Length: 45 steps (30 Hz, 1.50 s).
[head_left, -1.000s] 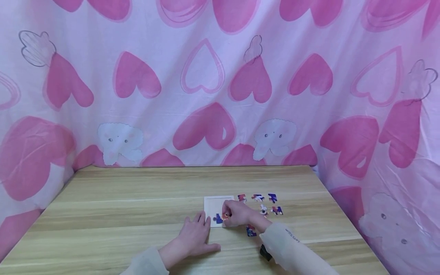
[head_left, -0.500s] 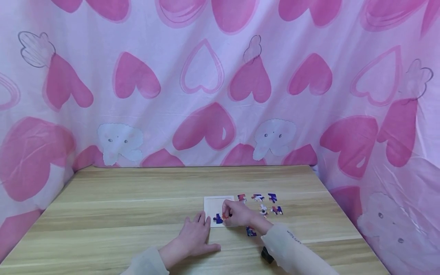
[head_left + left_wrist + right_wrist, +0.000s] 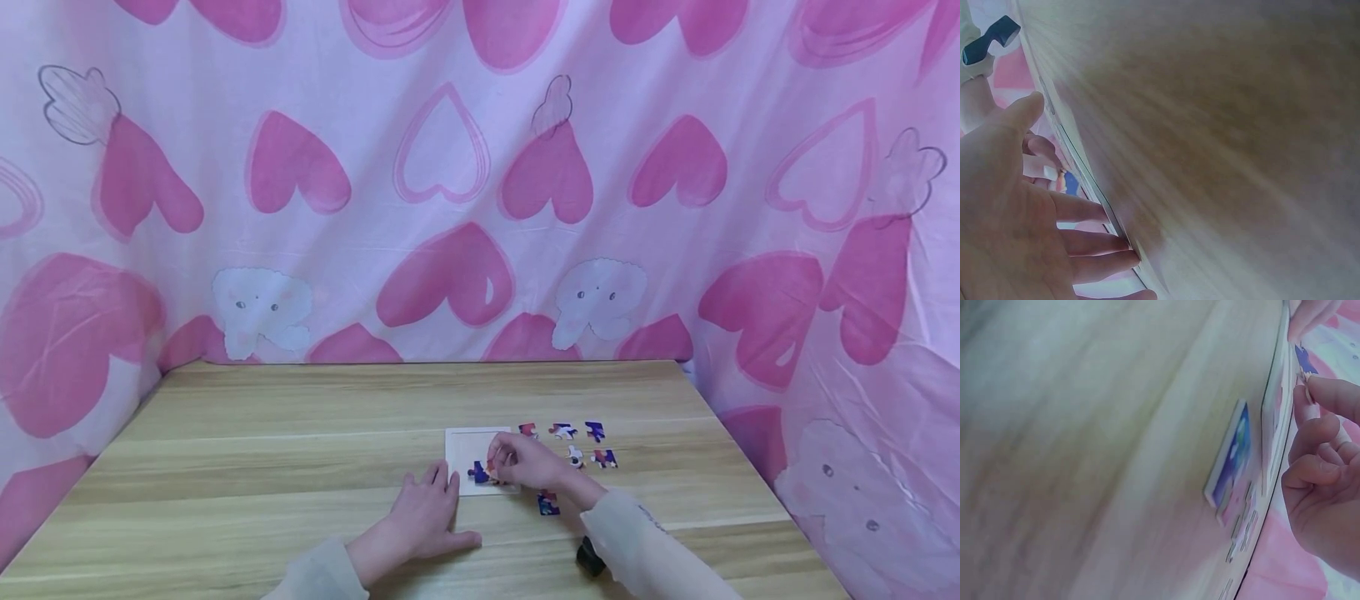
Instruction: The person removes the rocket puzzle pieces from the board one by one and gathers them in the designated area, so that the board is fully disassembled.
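A white square puzzle tray [image 3: 459,446] lies on the table. My left hand [image 3: 425,515] rests with spread, straight fingers at the tray's left edge, fingertips touching it in the left wrist view. Over the tray's lower right part, my right hand [image 3: 527,461] pinches a small jigsaw piece [image 3: 1308,389] between thumb and forefinger. A dark blue jigsaw piece [image 3: 477,472] adjoins the pinched one and looks linked to it. Fingers cover much of the pinched piece in the head view.
Loose jigsaw pieces lie right of the tray: several beyond the right hand, including a blue one [image 3: 595,432] and a red-and-blue one [image 3: 604,459], and one [image 3: 548,504] nearer. A black device [image 3: 590,557] sits at the right wrist. A pink heart-patterned curtain [image 3: 450,275] surrounds the wooden table [image 3: 262,467].
My right hand has risen slightly and shifted a little right. The blue piece has moved slightly up and right with it. My left hand stays put.
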Each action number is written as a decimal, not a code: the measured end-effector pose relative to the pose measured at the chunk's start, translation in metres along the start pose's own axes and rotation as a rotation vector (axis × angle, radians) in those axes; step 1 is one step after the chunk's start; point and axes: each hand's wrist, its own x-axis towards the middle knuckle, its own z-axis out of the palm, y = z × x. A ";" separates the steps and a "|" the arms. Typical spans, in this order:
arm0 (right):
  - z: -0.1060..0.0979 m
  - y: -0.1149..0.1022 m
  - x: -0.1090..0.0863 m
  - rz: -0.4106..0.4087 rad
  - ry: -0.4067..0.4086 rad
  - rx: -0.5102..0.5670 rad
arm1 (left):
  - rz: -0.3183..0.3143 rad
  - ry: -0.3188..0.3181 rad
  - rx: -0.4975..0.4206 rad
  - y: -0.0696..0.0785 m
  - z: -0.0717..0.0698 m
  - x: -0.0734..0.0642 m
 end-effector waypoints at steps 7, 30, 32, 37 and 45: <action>-0.007 0.003 -0.008 0.026 0.028 0.051 | -0.004 -0.003 -0.031 0.000 -0.002 -0.001; -0.029 0.020 -0.044 0.053 -0.008 0.175 | 0.000 0.005 -0.032 0.002 -0.003 -0.002; -0.033 0.021 -0.047 0.072 -0.015 0.182 | -0.001 0.004 -0.032 0.002 -0.004 -0.002; -0.041 0.026 -0.056 0.110 -0.030 0.185 | -0.001 0.003 -0.030 0.002 -0.004 -0.001; -0.053 0.036 -0.068 0.138 -0.061 0.206 | -0.002 -0.002 -0.033 0.001 -0.002 0.000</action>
